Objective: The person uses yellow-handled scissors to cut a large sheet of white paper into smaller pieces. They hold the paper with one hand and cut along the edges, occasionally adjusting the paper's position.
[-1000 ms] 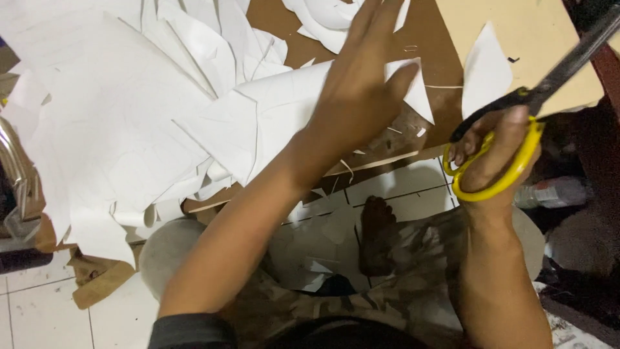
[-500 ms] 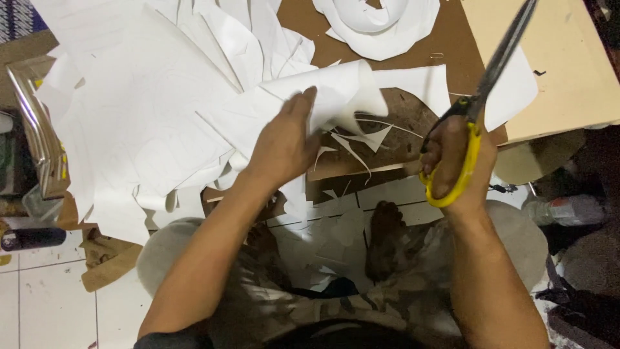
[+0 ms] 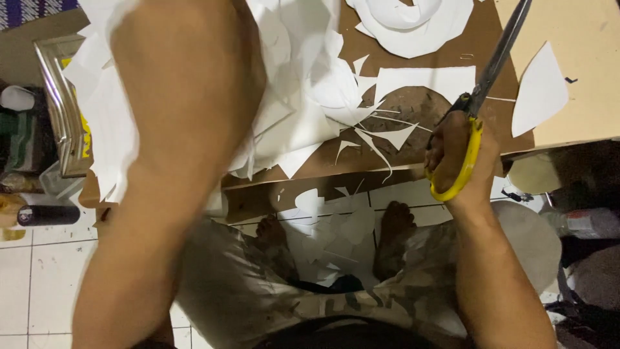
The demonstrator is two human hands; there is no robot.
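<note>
Clamped around the yellow handles, the right hand [image 3: 460,158] holds the scissors [image 3: 485,90], blades together, pointing toward one o'clock over the brown worktop [image 3: 323,165]. White paper pieces [image 3: 303,110] lie heaped at nine o'clock from that grip, apart from it. Raised close to the lens, the left forearm [image 3: 174,129] hides its own hand; that grip cannot be told. Small offcuts [image 3: 329,229] litter the floor below.
</note>
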